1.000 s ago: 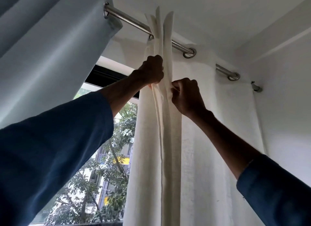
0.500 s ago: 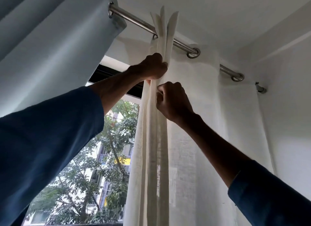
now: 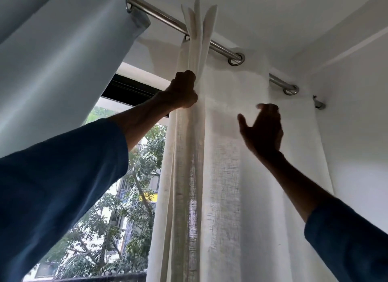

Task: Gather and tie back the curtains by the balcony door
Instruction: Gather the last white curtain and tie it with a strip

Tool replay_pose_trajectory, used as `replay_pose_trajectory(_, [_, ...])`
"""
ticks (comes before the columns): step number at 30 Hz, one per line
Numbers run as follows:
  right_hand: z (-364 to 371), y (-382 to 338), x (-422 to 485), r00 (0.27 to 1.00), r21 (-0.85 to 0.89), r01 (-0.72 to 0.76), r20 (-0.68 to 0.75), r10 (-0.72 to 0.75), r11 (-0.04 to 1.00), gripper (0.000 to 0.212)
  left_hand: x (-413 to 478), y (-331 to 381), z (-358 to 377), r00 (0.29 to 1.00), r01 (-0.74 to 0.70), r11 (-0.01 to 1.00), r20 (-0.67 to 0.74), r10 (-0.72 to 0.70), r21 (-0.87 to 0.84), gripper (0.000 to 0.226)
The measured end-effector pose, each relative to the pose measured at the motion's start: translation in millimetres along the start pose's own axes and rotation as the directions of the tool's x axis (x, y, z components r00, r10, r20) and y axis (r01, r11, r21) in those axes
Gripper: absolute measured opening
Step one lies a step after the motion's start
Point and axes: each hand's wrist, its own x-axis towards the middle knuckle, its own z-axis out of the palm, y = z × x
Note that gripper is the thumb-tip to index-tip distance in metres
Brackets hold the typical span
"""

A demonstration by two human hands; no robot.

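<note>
A sheer white curtain (image 3: 226,176) hangs by metal rings from a steel rod (image 3: 163,16). Its left part is bunched into narrow upright folds (image 3: 189,155). My left hand (image 3: 184,90) grips these folds high up, just under the rod. My right hand (image 3: 262,130) is raised in front of the flat stretch of the curtain to the right, fingers spread and holding nothing; whether it touches the cloth I cannot tell. A pale blue curtain (image 3: 63,50) hangs on the same rod at the upper left.
Between the two curtains the glass of the balcony door (image 3: 117,197) shows trees and buildings outside, under a dark frame (image 3: 134,90). Two curtain rings (image 3: 236,60) sit spaced along the rod toward the wall bracket (image 3: 319,104). A white wall stands at the right.
My right hand has let go of the bunched folds and moved right, opening its fingers. My left hand keeps its grip on the folds near the rod.
</note>
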Motion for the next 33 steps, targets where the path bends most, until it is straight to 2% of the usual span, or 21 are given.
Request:
replay_pose_trajectory(2, [3.7,18.6,9.7,0.969,-0.038,-0.208,0.125,0.211,0.977,0.094,1.0,-5.6,-0.3,1.0,-0.007,1.0,0.014,0.007,-0.007,0.032])
replay_pose_trajectory(3, [5.7,24.9,14.4,0.931,-0.029,-0.307,0.2,0.307,0.951,0.101,0.9,-8.0,-1.0,1.0,-0.01,1.0,0.023,0.01,-0.004,0.032])
replay_pose_trajectory(5, [9.0,30.0,20.9,0.862,0.033,-0.429,0.314,0.398,0.903,0.088,0.0,-11.2,-3.2,0.999,-0.008,1.0,0.031,0.009,-0.01,0.034])
replay_pose_trajectory(8, [14.0,18.2,23.7,0.92,0.038,-0.313,0.26,0.293,0.949,0.036,-2.2,-14.2,-6.5,0.999,-0.01,1.0,0.03,0.011,-0.011,0.036])
replay_pose_trajectory(12, [15.6,-35.0,24.5,0.964,-0.081,-0.024,0.263,0.045,0.996,0.03,-8.4,-17.5,-12.3,1.0,-0.015,1.0,0.015,0.014,0.014,0.037])
replay_pose_trajectory(14, [16.1,-79.3,19.7,0.946,-0.077,0.183,0.286,-0.154,0.98,0.026,-9.3,-19.3,-14.8,1.0,-0.027,0.999,0.006,0.027,0.039,0.037])
replay_pose_trajectory(16, [17.3,-127.6,10.7,0.906,0.001,0.345,0.262,-0.333,0.939,0.024,-10.7,-23.3,-20.6,0.999,-0.051,0.996,0.014,0.05,0.075,0.037])
replay_pose_trajectory(19, [16.6,-160.1,2.3,0.909,0.084,0.374,0.162,-0.383,0.924,0.019,-12.9,-33.3,-28.8,0.999,-0.048,0.995,0.009,0.047,0.084,0.047])
replay_pose_trajectory(24, [19.1,-136.8,-14.4,0.934,0.06,0.307,0.174,-0.313,0.95,0.012,-29.3,-39.7,-29.1,1.0,0.024,0.999,0.01,-0.024,0.033,0.044])
replay_pose_trajectory(27, [16.5,-136.7,-32.5,0.915,0.046,0.356,0.189,-0.358,0.933,0.006,-36.2,-25.9,-21.7,0.999,0.03,0.999,0.042,-0.029,-0.039,0.043])
replay_pose_trajectory(29, [10.4,-140.4,-45.9,0.901,0.063,0.382,0.198,-0.387,0.922,0.022,-37.3,-15.8,-18.2,0.996,0.069,0.993,0.055,-0.064,-0.098,0.042])
replay_pose_trajectory(30, [6.6,-141.5,-50.9,0.901,0.069,0.384,0.191,-0.39,0.921,0.024,-37.5,-10.3,-17.5,0.994,0.102,0.985,0.058,-0.095,-0.137,0.044])
replay_pose_trajectory(33, [-0.5,-138.3,-55.7,0.899,0.063,0.394,0.18,-0.399,0.917,0.01,-38.9,3.6,-15.3,0.982,0.191,0.947,0.058,-0.182,-0.257,0.055])
